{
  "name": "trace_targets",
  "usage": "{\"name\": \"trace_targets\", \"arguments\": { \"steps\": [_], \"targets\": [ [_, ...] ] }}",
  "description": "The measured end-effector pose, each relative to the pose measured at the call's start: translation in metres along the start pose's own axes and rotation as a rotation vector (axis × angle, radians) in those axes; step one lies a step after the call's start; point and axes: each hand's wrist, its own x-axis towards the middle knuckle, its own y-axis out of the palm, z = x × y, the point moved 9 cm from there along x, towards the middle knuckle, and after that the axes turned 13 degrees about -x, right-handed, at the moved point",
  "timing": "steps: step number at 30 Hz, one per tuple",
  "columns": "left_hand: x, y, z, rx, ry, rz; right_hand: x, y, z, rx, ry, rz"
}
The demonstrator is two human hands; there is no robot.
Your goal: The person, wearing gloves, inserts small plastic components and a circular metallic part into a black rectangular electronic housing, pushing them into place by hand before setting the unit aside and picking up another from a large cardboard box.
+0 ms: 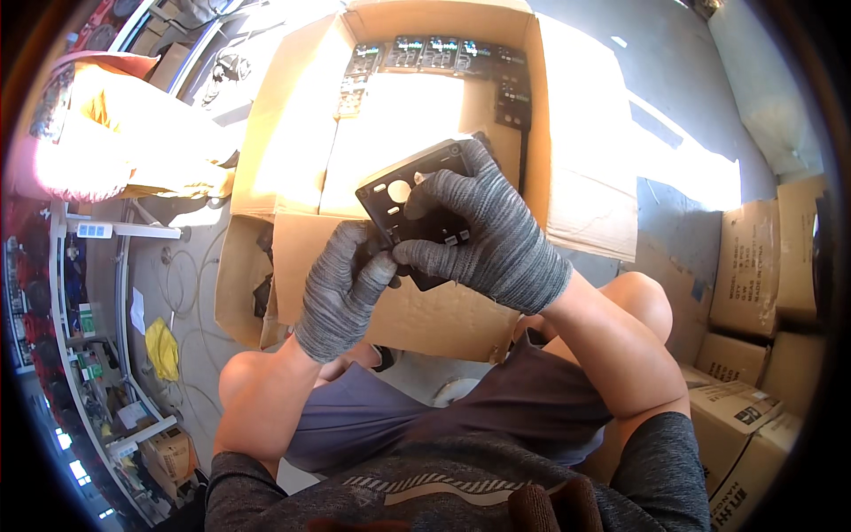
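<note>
Both hands wear grey knitted gloves. Between them, above the open carton, tilts a flat black rectangular plate (413, 209) with a round hole, short slots and screw-like corners. My right hand (496, 232) closes on its right side, thumb and fingers against its face. At the plate's lower left corner, my left hand (340, 285) is closed with its fingertips pinched together; a small dark part shows beside them. How much of the plate the left fingers grip is hidden. The open cardboard carton (301, 133) stands in front of my knees.
Along the carton's far and right inner walls sit several black boxed items (424, 53). A cardboard sheet (399, 115) covers its middle. Stacked cartons (746, 257) stand at right. On the left are a metal-framed shelf (66, 293), a yellow cloth (161, 348) and cables on the floor.
</note>
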Motion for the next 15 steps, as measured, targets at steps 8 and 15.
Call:
{"name": "trace_targets", "arguments": {
  "steps": [8, 15],
  "targets": [
    [-0.0035, -0.0018, 0.0010, 0.094, -0.019, 0.011, 0.0015, 0.0062, -0.0005, -0.021, 0.027, 0.076],
    [-0.0052, -0.0055, 0.0015, 0.126, 0.063, -0.009, -0.0002, 0.0062, 0.0044, -0.077, 0.017, 0.035]
  ]
}}
